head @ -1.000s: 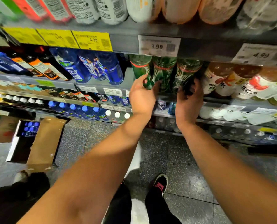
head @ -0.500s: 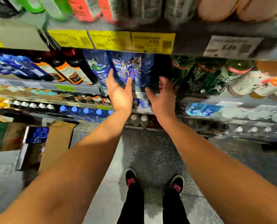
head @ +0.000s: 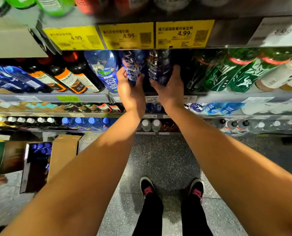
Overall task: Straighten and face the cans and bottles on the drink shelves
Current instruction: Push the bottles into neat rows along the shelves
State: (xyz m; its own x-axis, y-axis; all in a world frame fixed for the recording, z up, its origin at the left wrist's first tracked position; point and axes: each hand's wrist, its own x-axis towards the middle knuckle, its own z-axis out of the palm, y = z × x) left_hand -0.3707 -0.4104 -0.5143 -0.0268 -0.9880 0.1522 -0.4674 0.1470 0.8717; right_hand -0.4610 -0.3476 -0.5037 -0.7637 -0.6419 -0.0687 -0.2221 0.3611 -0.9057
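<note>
Head view looks down on two blue bottles side by side on the drink shelf (head: 90,97), just under the yellow price tags (head: 126,35). The left hand (head: 130,92) has its fingers curled round the left blue bottle (head: 131,68), low on the label, and the right hand (head: 171,90) grips the right blue bottle (head: 159,65) the same way, thumb on its outer side. The two hands sit close together, nearly touching, at the shelf's front edge. Just to the left stands a third blue bottle (head: 104,68) with a pale label, untouched, and beyond it dark bottles with orange labels (head: 70,79), leaning in the wide-angle picture. To the right of the held pair is a row of green bottles (head: 227,72), then pale ones (head: 281,75) at the far edge. Lower shelves carry more drinks: small blue-capped bottles (head: 83,122) and white-capped ones (head: 150,124). On the speckled floor (head: 165,159) by the shelves an open cardboard box (head: 63,154) holds more blue-capped bottles. The person's black shoes with pink laces (head: 147,188) stand on the floor below the arms.
</note>
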